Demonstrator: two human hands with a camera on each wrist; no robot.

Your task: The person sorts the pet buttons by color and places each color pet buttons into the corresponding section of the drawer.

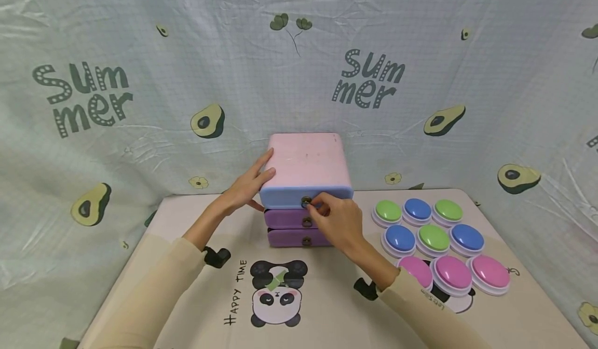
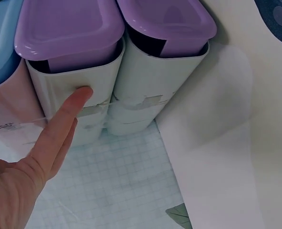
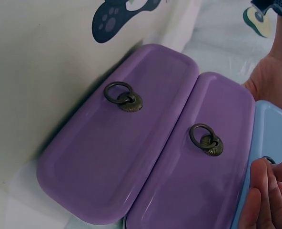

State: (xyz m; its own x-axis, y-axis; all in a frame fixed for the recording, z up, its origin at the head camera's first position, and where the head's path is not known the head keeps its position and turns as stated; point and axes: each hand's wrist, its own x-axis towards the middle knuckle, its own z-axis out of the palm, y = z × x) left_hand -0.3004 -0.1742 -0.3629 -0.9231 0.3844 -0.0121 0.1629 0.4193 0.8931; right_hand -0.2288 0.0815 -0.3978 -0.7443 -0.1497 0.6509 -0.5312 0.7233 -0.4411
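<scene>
Thumb and fingers of the right hand pinch a small metal ring pull on the blue drawer front, their tips drawn together on it. Left of that grip, the left hand rests with fingers stretched along the side of the pink-topped cabinet, one fingertip at the pale casing of the tier beneath the pink one. Directly below the grip are two purple drawer fronts, each with its own ring. Right of the grip sit nine push buttons in green, blue and pink; nearer the person than the grip is a printed panda, and beyond the grip hangs a patterned cloth
</scene>
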